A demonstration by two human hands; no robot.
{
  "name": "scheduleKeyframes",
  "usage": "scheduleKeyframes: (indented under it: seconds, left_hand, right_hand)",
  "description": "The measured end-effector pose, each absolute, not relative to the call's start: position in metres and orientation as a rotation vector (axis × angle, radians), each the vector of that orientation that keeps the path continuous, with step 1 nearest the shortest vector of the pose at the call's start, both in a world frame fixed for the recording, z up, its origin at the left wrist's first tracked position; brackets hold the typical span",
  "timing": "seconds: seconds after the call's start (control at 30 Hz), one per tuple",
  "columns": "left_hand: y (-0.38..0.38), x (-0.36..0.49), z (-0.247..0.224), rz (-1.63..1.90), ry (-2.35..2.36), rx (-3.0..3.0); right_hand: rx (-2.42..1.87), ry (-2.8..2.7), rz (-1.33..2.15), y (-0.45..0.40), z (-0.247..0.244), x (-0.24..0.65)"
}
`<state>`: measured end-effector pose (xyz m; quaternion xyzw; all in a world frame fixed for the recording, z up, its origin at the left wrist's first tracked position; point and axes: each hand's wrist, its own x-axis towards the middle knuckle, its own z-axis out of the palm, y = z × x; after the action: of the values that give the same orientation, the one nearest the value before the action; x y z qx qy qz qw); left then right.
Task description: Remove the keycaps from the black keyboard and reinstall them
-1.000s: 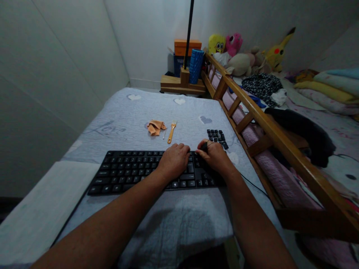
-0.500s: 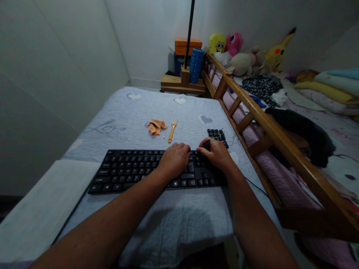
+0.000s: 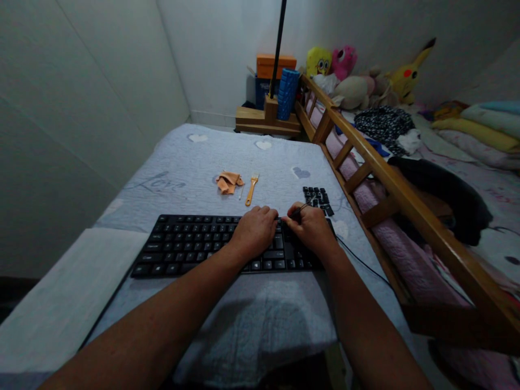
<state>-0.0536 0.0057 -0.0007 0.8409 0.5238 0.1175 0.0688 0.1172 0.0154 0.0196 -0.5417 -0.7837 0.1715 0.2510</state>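
Black plastic right in the middle: the keyboard (image 3: 182, 244) lies flat across the quilted cover (image 3: 244, 157), both hands at its right half. The left hand (image 3: 255, 227) rests palm-down on the keys, though I can't tell whether its fingers grip anything; the right hand (image 3: 311, 225), just beside it, pinches a slim dark tool (image 3: 298, 211). Reading time: "Love" runs in script across the cover, Windows logos show on bottom-row keys, while lettering on the blue box (image 3: 261, 92) is too small to make out. To the edges! Loose keycaps (image 3: 319, 196) sit just beyond the right hand, the wooden rail (image 3: 390, 179) bounds that side, and open cover stretches left of the brush (image 3: 252, 190) and orange cloth (image 3: 229, 182), and on to the far edge.
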Motion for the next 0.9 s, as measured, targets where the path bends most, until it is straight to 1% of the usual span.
scheduleKeyframes:
  seconds: [0.13,0.33,0.53,0.9]
  left_hand:
    - [0.006,-0.053,0.0,0.352,1.584,2.52]
    - [0.006,-0.054,-0.001,0.383,1.565,2.514]
    - [0.006,-0.053,0.001,0.353,1.572,2.498]
    - [0.006,-0.053,0.0,0.357,1.573,2.499]
  right_hand:
    - [-1.469,-2.118,0.422,0.013,0.019,0.116]
    - [-1.442,-2.067,0.618,0.017,0.02,0.123]
    - [-1.481,-1.988,0.62,0.018,0.018,0.122]
    - [-1.438,-2.034,0.691,0.02,0.023,0.142]
